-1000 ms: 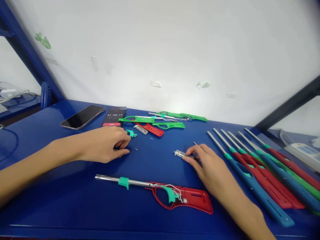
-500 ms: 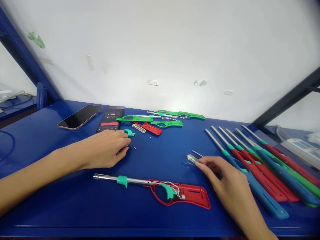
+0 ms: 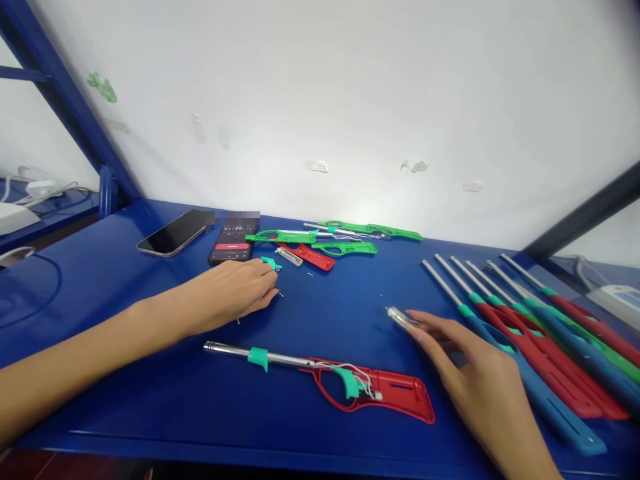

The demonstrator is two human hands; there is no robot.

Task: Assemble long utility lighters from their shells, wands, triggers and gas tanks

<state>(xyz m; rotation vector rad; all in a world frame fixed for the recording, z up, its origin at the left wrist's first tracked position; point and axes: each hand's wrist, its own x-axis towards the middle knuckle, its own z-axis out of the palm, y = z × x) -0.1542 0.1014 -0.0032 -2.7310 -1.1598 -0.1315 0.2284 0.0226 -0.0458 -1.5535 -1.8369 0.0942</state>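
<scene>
Along the near side of the blue table [image 3: 150, 413], find a red half-shell [image 3: 403, 393] lying open, with metal barrel [image 3: 225, 348], teal trigger [image 3: 351, 383] and white wires in place but no tank visible in the handle. Judge this utility lighter half-done, lacking tank and cover. Just beyond, see a clear fuel tank [image 3: 399, 317] clamped between thumb and fingers of the right hand [image 3: 473, 367], apart from the handle. Across to the left, note the left hand [image 3: 245, 288] bent low, thumb near a tiny screw [image 3: 281, 295], fingers drawn together; cannot tell if holding anything. Count as whole the row of closed lighters [image 3: 550, 373] at right. Farther back, find a spare tank [image 3: 289, 256] and green half-shells [image 3: 353, 249], apparently left unjoined.
</scene>
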